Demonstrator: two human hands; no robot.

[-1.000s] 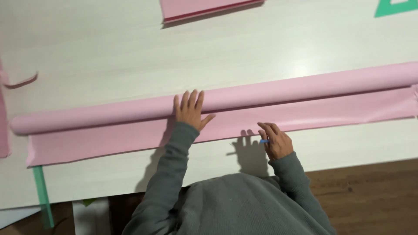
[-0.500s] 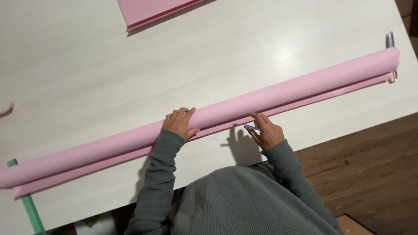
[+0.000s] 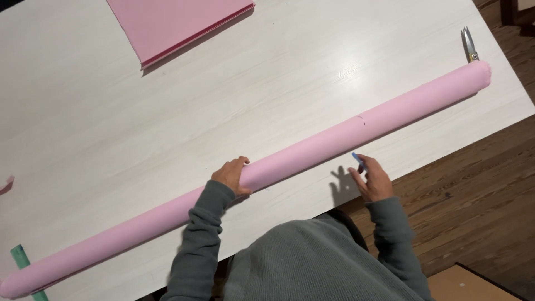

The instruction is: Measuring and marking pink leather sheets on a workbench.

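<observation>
White wood-grain table fills most of my view, with dark wooden floor showing past its right edge. I note a long pink roll lying diagonally across the table, from the lower left corner up to the far right edge, fully wound with no loose sheet showing. My left hand rests on the roll near its middle, fingers curled over the top of it. My right hand sits just beside the roll on the near side, its fingers pinched narrowly on a small blue piece; I cannot tell what that piece is. Scissors lie at the roll's far right end. A stack of pink sheets sits at the table's top edge, well apart. A green strip shows at the lower left, beside the roll's end.
</observation>
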